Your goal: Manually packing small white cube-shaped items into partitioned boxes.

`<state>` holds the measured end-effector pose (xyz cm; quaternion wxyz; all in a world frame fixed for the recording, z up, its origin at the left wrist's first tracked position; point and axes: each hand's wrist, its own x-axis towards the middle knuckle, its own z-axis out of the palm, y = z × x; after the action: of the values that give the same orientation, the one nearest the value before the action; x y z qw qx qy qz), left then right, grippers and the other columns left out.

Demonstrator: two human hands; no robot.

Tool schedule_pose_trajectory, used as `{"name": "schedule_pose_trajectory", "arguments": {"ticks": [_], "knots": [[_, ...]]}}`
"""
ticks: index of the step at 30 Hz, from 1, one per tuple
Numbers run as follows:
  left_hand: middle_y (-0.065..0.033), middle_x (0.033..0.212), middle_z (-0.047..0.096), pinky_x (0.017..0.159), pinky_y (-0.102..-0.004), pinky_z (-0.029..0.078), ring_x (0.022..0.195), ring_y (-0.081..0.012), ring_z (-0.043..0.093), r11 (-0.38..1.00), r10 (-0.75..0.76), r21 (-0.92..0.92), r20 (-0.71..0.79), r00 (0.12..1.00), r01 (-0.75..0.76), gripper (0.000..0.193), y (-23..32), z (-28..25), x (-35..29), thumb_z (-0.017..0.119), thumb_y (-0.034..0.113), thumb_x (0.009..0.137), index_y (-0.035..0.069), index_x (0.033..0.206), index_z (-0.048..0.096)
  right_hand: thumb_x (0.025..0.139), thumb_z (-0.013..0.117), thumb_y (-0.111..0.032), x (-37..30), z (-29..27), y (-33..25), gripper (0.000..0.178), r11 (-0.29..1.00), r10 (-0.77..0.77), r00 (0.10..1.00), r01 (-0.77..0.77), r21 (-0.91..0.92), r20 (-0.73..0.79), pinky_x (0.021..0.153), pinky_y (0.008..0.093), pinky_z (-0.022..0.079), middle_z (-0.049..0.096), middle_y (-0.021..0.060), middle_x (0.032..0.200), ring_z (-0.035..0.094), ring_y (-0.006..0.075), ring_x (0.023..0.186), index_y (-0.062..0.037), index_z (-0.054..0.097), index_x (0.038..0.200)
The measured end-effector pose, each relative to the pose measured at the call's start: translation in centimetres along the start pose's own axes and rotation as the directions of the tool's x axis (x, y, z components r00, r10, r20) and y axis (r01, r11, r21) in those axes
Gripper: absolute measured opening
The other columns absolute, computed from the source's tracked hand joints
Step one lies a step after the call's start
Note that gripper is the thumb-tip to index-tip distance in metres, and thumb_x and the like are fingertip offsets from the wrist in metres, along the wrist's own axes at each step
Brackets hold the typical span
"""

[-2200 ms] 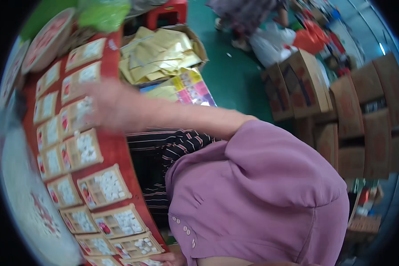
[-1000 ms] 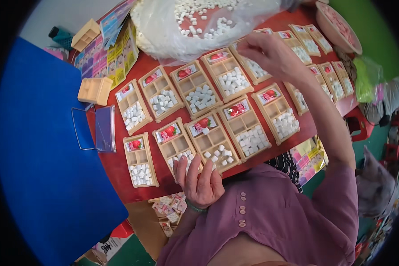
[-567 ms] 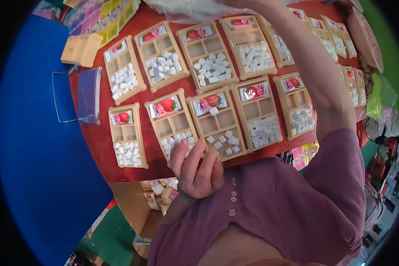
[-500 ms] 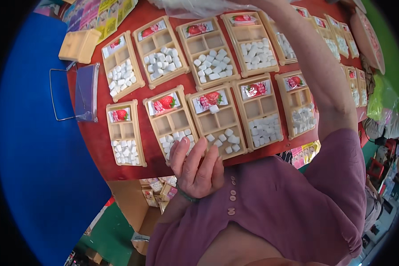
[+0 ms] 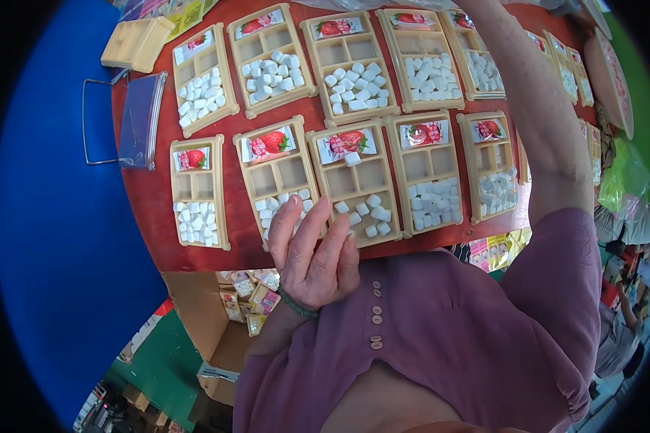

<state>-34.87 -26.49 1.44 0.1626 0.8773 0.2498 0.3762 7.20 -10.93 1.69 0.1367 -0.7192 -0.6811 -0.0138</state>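
My left hand (image 5: 314, 256), with a green bead bracelet (image 5: 300, 306) at the wrist, is at the near table edge with its fingers stretched out and slightly apart. Its fingertips overlap a tan compartment tray (image 5: 258, 189) of white marshmallows and reach beside another tray (image 5: 387, 189) holding only several marshmallows (image 5: 373, 215). A single marshmallow (image 5: 352, 159) lies on that second tray's strawberry-printed packet (image 5: 332, 149). My right forearm (image 5: 531, 108) stretches over the trays at the right and leaves the picture at the top, so the right hand is out of sight.
More filled trays stand in two rows on the red table (image 5: 231, 173). A clear plastic box (image 5: 141, 121) and stacked tan trays (image 5: 136, 43) are at the left. At the far right stands a pink-filled basin (image 5: 610, 79). A cardboard box (image 5: 198, 303) of packs sits below the near edge.
The view has shifted slightly, so the trays sit a little differently in it. My left hand stays by the same trays, and my right arm is still stretched toward the far side.
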Motion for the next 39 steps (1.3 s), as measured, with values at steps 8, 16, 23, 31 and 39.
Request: {"name": "schedule_pose_trajectory", "arguments": {"ticks": [8,16,23,31,39], "knots": [[-0.0172,0.125,0.062,0.102,-0.0461,0.043,0.124,-0.0382,0.050,0.999,-0.015,0.031,0.001,1.000,0.015,0.028,0.2,0.2,0.2,0.068,0.009,0.085,0.001,0.112,0.067,0.080,0.071,-0.012,-1.8,-3.0,-0.2,0.012,0.808,0.387,0.920,-0.307,0.503,-0.060,0.062,0.0328,0.047,0.065,0.0089,0.071,0.058,0.0159,0.065,-0.0011,0.067,0.083],[-0.0178,0.125,0.061,0.102,-0.0456,0.043,0.125,-0.0390,0.050,0.997,-0.027,0.072,-0.012,1.000,0.028,0.029,0.5,0.4,0.1,0.068,0.008,0.084,0.000,0.112,0.067,0.077,0.064,-0.009,-2.6,-2.4,-1.1,0.008,1.000,-0.016,0.994,0.016,0.001,-0.112,0.071,0.0420,0.050,0.069,0.0179,0.080,0.066,0.0339,0.077,-0.0062,0.071,0.081],[-0.0186,0.123,0.062,0.102,-0.0455,0.043,0.125,-0.0395,0.051,0.995,-0.035,0.098,-0.031,0.999,0.037,0.029,0.6,0.6,0.3,0.069,0.004,0.082,-0.002,0.110,0.066,0.077,0.065,-0.011,-2.6,-3.3,-2.9,0.011,0.997,0.015,0.998,-0.019,-0.071,-0.053,0.070,0.0429,0.050,0.069,0.0186,0.084,0.067,0.0337,0.079,-0.0055,0.071,0.085],[-0.0184,0.121,0.064,0.101,-0.0453,0.043,0.124,-0.0397,0.052,0.996,-0.027,0.086,-0.056,0.998,0.032,0.027,0.5,0.8,0.4,0.070,0.004,0.081,-0.003,0.108,0.067,0.075,0.073,-0.010,-2.5,-3.2,0.7,0.012,0.933,0.210,0.960,-0.142,0.330,-0.183,0.060,0.0315,0.046,0.062,0.0063,0.069,0.058,0.0170,0.066,-0.0030,0.065,0.080],[-0.0166,0.120,0.065,0.100,-0.0460,0.045,0.123,-0.0385,0.053,0.998,-0.041,0.049,-0.071,0.997,0.044,0.026,0.4,0.9,0.3,0.071,0.004,0.080,-0.002,0.106,0.068,0.081,0.075,-0.013,-3.8,-3.9,0.9,0.018,0.728,0.227,0.974,-0.172,0.664,0.004,0.052,0.0245,0.043,0.059,0.0015,0.069,0.055,0.0089,0.059,-0.0048,0.060,0.077]]}}
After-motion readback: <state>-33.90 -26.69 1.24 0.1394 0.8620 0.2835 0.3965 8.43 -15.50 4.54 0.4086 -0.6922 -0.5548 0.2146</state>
